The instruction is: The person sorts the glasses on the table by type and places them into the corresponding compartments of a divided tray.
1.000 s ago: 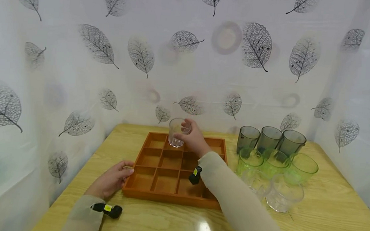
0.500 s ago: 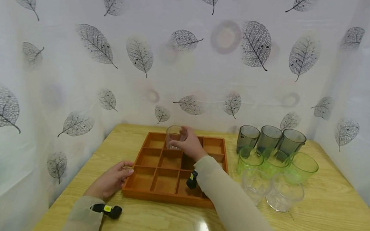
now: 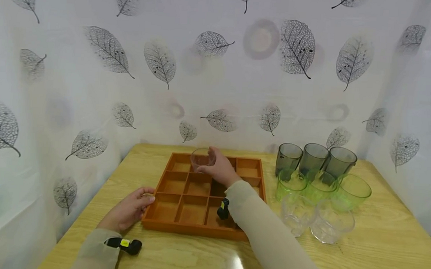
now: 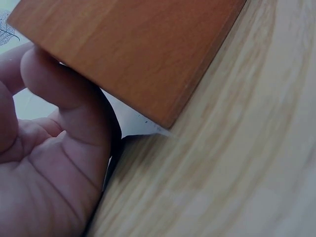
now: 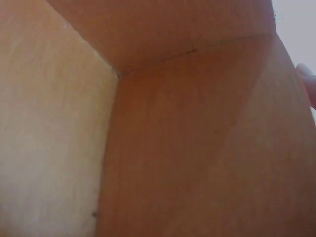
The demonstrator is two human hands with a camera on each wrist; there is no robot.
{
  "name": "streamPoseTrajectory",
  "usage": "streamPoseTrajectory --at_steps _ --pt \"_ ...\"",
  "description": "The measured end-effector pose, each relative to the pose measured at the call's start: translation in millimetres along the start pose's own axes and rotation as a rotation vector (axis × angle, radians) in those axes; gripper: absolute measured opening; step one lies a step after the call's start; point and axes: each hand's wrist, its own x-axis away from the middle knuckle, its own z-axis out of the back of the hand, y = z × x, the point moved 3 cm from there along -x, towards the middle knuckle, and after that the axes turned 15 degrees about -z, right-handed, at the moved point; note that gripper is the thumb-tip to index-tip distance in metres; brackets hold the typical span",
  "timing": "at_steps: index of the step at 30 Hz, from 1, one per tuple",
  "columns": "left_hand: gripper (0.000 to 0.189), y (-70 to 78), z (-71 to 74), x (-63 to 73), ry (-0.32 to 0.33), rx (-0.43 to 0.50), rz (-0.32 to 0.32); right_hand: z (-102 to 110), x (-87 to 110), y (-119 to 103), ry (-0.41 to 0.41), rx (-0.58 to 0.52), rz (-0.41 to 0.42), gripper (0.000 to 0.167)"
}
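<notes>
My right hand (image 3: pixel 219 166) holds a clear glass tumbler (image 3: pixel 200 159) with thumb and fingers around its side. The tumbler sits low in a back-row compartment, second from the left, of a reddish-brown wooden divided tray (image 3: pixel 194 230). In the right wrist view only compartment walls (image 5: pixel 187 138) fill the picture, with a fingertip (image 5: pixel 308 81) at the right edge; the tumbler is out of sight there. My left hand (image 3: pixel 131 209) rests on the table beside the tray, relaxed fingers touching its left wall. The left wrist view shows a rounded fingertip (image 4: pixel 39 69) against the tray's side (image 4: pixel 133 59).
Right of the tray stand three grey glasses (image 3: pixel 289 157), three green glasses (image 3: pixel 291 184) in front of them, and two clear tumblers (image 3: pixel 330 226) nearest me. A leaf-patterned curtain (image 3: pixel 219 77) hangs behind the wooden table (image 3: pixel 178 257). My right forearm crosses the tray's right side.
My right hand has lowered the clear tumbler, moving slightly left, from above the tray down into the back-row compartment. My left hand has stayed at the tray's left side.
</notes>
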Motion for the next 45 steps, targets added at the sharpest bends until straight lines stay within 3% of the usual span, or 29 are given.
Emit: streamPoseTrajectory --at_steps 19,31,36,45 --pt "0.032 -1.7 0.1 -0.8 0.026 0.015 0.012 3.8 2.9 0.3 -0.016 -0.056 -0.009 0.098" --pt "0.031 0.7 -1.3 0.9 0.015 0.010 -0.007 7.7 8.6 -2.5 -0.031 -0.168 0.035 0.093" --pt "0.034 0.9 -2.1 2.2 0.016 0.004 -0.006 13.7 11.1 -5.3 -0.006 -0.192 0.030 0.091" --pt "0.033 -0.2 0.0 1.4 0.007 0.009 -0.007 34.8 17.0 -24.7 0.041 -0.151 0.115 0.091"
